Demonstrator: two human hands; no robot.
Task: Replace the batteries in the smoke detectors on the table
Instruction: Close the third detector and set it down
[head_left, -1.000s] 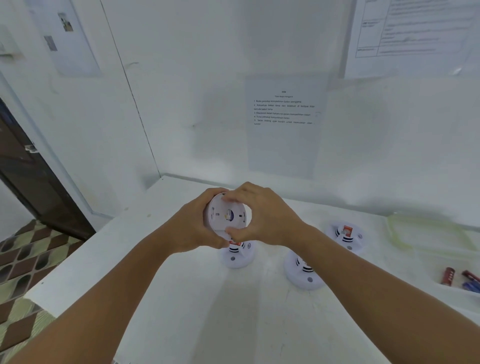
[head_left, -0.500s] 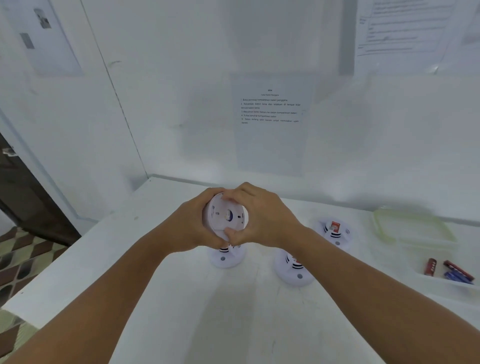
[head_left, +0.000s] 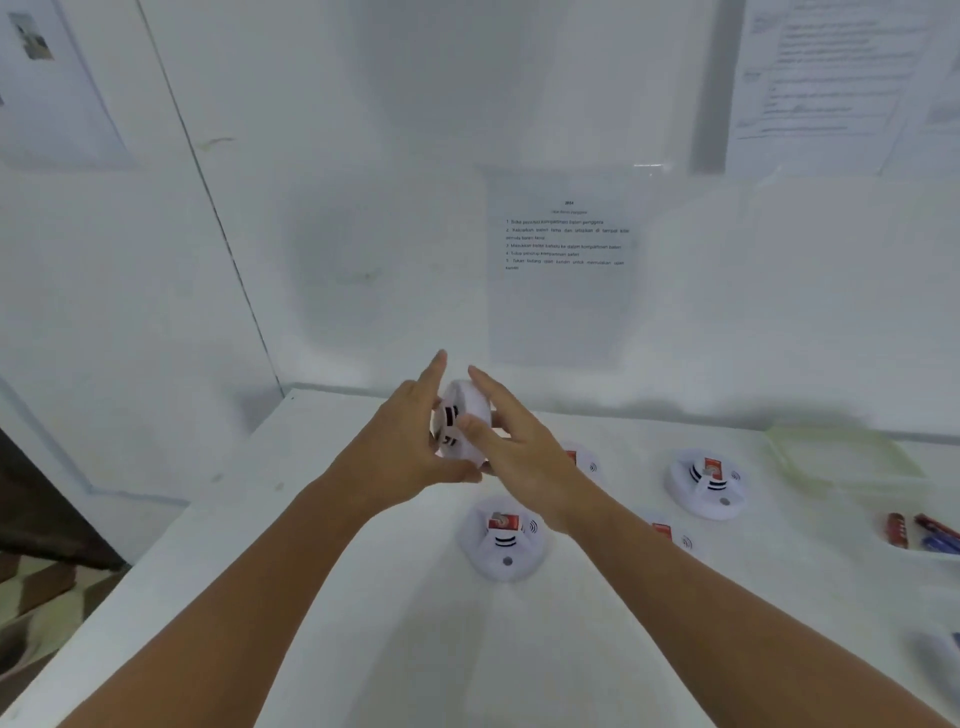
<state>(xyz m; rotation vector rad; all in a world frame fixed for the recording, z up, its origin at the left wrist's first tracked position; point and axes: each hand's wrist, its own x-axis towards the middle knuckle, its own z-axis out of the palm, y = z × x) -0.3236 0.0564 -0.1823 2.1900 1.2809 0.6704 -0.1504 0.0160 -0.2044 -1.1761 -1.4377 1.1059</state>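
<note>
1. Left hand and right hand raised above the white table, a white smoke detector sandwiched between them, tilted on edge.
2. Both hands: fingers straight, pointing far/up, palms pressing the detector's sides; left thumb reaches under its near edge, right thumb lies on its face. No curled grasp seen.
3. Second detector flat on table just near of the hands, red battery showing in its slot.
4. Third detector further right, also with red battery showing.
5. Two more detectors partly hidden behind the right forearm: one just right of the hand, one nearer.
6. Clear plastic lid at far right of table; loose batteries, red and blue, near it at right edge.
7. Printed instruction sheet on the far wall; text too blurred to read.
</note>
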